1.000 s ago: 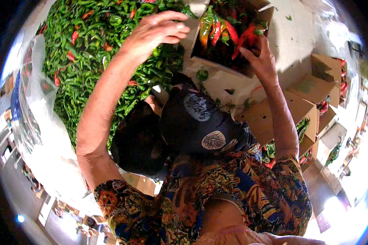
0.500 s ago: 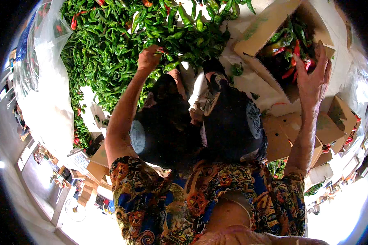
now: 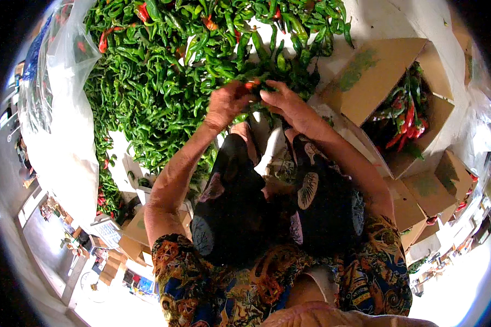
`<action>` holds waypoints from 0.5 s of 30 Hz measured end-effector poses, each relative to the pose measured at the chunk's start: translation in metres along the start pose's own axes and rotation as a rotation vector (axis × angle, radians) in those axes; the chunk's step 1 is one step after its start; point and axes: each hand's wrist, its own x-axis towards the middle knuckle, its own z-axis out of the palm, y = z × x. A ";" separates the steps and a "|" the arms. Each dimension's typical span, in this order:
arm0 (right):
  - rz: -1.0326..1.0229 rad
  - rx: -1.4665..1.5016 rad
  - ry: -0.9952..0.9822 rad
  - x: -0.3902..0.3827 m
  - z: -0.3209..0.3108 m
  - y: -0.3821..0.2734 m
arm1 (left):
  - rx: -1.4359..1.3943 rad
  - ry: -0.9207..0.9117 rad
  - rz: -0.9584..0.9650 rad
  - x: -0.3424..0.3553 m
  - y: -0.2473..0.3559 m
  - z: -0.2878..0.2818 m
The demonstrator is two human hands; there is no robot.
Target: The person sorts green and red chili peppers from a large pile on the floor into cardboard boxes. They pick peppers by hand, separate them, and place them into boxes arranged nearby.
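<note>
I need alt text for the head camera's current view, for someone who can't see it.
A person's left hand and right hand are close together over a spread of mostly green peppers, a reddish pepper showing between them. At right, an open cardboard box holds red and green peppers.

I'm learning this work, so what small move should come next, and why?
Probably the right hand should take the red pepper: it shows between that hand's fingertips and the left hand, and the open cardboard box on the right holds other red peppers.
</note>
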 end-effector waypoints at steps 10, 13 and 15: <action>-0.144 0.292 0.387 0.040 -0.038 -0.010 | 0.427 0.256 0.365 0.199 0.039 -0.019; -0.111 0.406 0.365 0.042 -0.036 -0.008 | 0.804 0.336 0.342 0.258 0.018 -0.008; -0.101 0.438 0.393 0.047 -0.039 -0.005 | 0.557 0.446 0.158 0.280 0.016 0.003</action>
